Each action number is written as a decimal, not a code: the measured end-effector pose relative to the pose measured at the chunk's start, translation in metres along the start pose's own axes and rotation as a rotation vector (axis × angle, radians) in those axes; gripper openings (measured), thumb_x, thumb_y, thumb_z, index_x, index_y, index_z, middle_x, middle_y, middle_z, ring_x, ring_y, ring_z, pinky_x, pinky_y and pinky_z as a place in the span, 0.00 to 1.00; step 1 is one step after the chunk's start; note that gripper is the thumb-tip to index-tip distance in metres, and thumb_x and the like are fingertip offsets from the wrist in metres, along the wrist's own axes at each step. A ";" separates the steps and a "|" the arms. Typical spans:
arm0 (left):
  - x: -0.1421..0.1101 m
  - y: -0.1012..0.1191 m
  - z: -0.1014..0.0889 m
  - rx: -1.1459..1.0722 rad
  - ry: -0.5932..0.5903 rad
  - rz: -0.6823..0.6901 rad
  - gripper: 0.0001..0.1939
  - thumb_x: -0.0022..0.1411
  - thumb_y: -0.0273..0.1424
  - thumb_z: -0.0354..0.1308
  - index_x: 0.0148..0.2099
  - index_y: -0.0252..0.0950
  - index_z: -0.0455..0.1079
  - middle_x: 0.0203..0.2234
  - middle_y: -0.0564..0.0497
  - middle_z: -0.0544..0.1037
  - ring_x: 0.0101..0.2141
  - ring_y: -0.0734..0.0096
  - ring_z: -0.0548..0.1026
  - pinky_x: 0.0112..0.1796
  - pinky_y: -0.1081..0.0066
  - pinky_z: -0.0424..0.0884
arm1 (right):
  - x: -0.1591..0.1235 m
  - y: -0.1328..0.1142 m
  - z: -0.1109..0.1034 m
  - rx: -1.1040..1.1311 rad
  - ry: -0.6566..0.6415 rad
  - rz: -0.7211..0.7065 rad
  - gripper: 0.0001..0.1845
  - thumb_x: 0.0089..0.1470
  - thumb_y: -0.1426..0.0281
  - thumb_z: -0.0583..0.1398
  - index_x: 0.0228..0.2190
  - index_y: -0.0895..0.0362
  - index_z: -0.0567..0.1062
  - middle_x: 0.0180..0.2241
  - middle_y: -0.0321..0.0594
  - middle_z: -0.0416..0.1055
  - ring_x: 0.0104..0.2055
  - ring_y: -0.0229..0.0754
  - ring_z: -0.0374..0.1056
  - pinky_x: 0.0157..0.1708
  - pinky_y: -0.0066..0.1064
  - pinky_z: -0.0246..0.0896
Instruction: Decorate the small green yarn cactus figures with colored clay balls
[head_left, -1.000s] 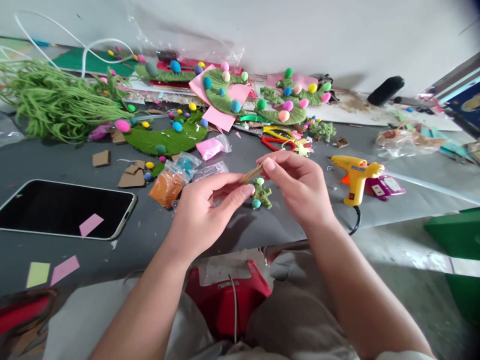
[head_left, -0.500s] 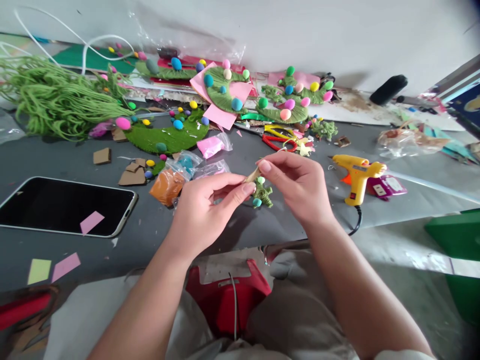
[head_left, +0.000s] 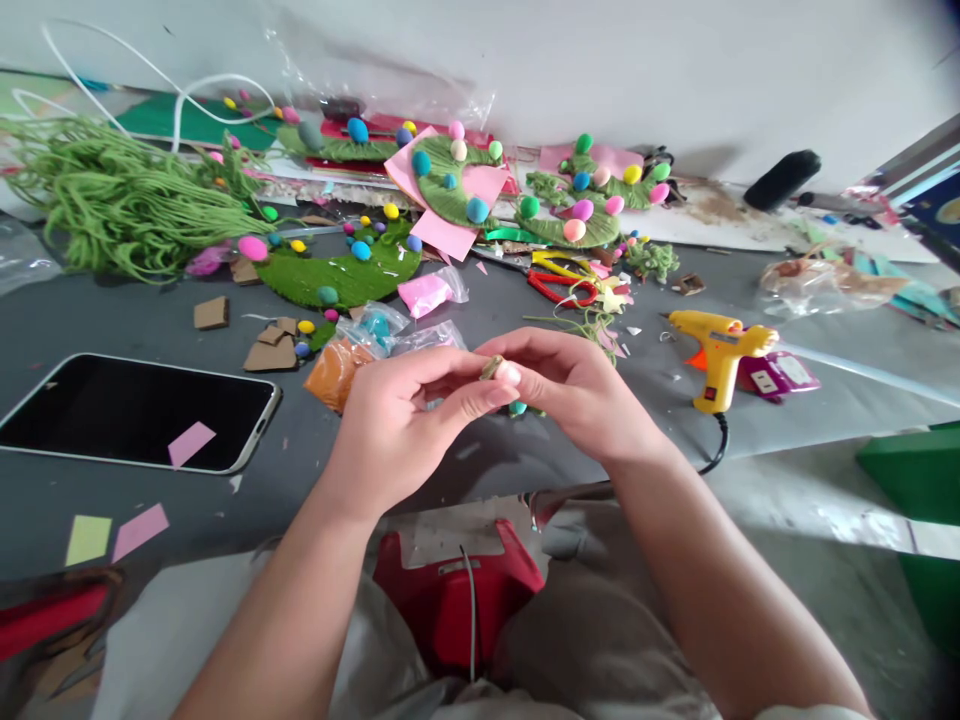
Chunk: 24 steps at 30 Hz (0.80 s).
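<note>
Both hands meet above the table edge around a small tan piece [head_left: 492, 367], mostly covered by fingertips; its material is unclear. My left hand [head_left: 409, 415] pinches it from the left between thumb and fingers. From the other side, my right hand [head_left: 577, 395] closes on it, thumb tip pressing against it. Below the hands lies a small green yarn-wound ornament with a teal ball [head_left: 517, 408], largely hidden by my right hand. Green yarn ends [head_left: 574, 325] lie just beyond my right fingers. Small plastic bags, one with orange contents [head_left: 334, 372], sit behind my left hand.
A yellow glue gun [head_left: 716, 355] stands at right. Red-handled scissors [head_left: 559, 288] lie behind the hands. A phone [head_left: 135, 410] rests at left, near cardboard scraps [head_left: 271, 350]. Green yarn [head_left: 127, 200] and green shapes with coloured balls [head_left: 341, 270] line the back.
My fingers have drawn closer together, and the tan piece has gone from a stretched strip to a compact bit. My right hand has moved left, covering more of the ornament.
</note>
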<state>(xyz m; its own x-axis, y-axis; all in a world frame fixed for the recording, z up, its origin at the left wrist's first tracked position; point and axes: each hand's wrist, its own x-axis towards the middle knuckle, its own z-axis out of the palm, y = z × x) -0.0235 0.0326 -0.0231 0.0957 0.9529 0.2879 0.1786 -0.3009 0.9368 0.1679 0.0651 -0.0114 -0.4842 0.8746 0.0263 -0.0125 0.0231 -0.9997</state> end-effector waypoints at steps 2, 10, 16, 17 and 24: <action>0.000 0.002 -0.003 0.014 0.052 0.008 0.05 0.62 0.37 0.71 0.37 0.42 0.82 0.29 0.57 0.84 0.28 0.75 0.80 0.30 0.75 0.77 | -0.001 -0.001 -0.002 0.021 0.012 -0.005 0.21 0.61 0.50 0.64 0.43 0.53 0.82 0.39 0.41 0.81 0.41 0.41 0.76 0.38 0.31 0.73; 0.013 0.002 -0.019 -0.061 0.547 0.097 0.07 0.68 0.37 0.65 0.37 0.42 0.78 0.27 0.60 0.79 0.27 0.77 0.77 0.29 0.68 0.75 | 0.002 0.003 -0.012 -0.287 0.303 -0.116 0.17 0.62 0.53 0.64 0.39 0.54 0.83 0.37 0.40 0.80 0.38 0.40 0.76 0.35 0.30 0.70; 0.013 -0.013 -0.041 0.223 0.478 0.178 0.24 0.63 0.37 0.69 0.59 0.40 0.71 0.53 0.49 0.80 0.54 0.59 0.78 0.53 0.58 0.77 | 0.003 0.008 -0.004 -0.641 0.290 -0.299 0.06 0.62 0.66 0.65 0.39 0.55 0.81 0.38 0.38 0.79 0.41 0.40 0.74 0.38 0.32 0.68; 0.012 -0.016 -0.046 0.338 0.460 0.175 0.35 0.59 0.36 0.72 0.65 0.41 0.66 0.56 0.47 0.78 0.57 0.55 0.76 0.55 0.56 0.76 | 0.003 0.008 -0.003 -0.651 0.289 -0.307 0.06 0.63 0.67 0.64 0.40 0.55 0.81 0.38 0.38 0.79 0.41 0.41 0.74 0.39 0.33 0.68; 0.005 -0.013 -0.042 0.545 0.303 0.164 0.34 0.63 0.30 0.66 0.69 0.46 0.60 0.61 0.49 0.75 0.59 0.56 0.75 0.60 0.54 0.72 | 0.009 0.014 0.007 -1.018 0.224 -0.251 0.06 0.61 0.66 0.66 0.39 0.53 0.81 0.45 0.42 0.77 0.48 0.48 0.70 0.50 0.42 0.61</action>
<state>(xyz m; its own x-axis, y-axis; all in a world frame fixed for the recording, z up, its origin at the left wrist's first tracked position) -0.0663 0.0426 -0.0252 -0.1025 0.8375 0.5367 0.6646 -0.3437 0.6634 0.1573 0.0695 -0.0249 -0.3966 0.8551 0.3340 0.6958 0.5173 -0.4983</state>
